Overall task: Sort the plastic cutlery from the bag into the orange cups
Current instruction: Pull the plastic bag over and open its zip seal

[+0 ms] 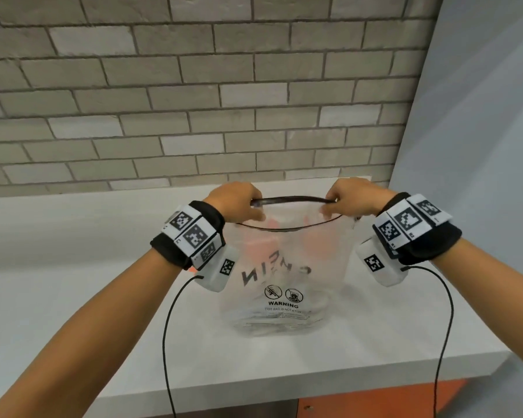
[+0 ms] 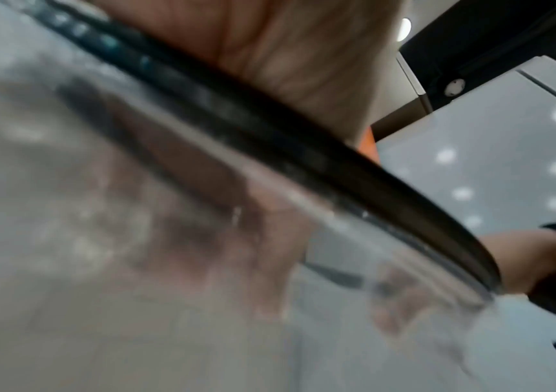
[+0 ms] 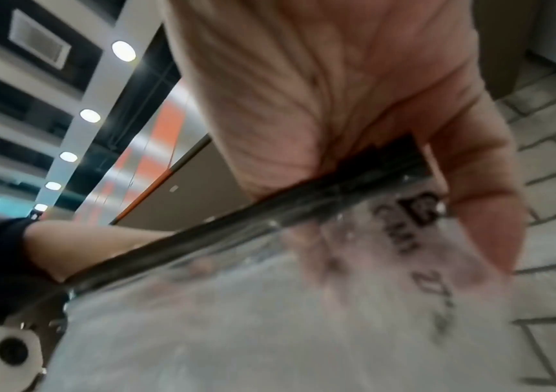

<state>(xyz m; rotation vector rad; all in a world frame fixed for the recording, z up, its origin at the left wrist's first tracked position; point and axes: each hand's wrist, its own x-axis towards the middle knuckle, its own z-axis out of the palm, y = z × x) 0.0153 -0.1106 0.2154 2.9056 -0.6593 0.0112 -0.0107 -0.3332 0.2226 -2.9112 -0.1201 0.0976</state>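
Early stage, apparently: left hand (image 1: 234, 198) pinches one end of the bag's (image 1: 284, 282) black zip rim; right hand (image 1: 355, 197) pinches the other end. Between and below them the bag stands on the counter (image 1: 73, 267), mouth parted. Orange shapes blur behind it, probably cups. No cutlery out yet; all sorting remains.

both hands (image 1: 234, 197) (image 1: 352, 196) raised, fingers seemingly curled, wrists apart
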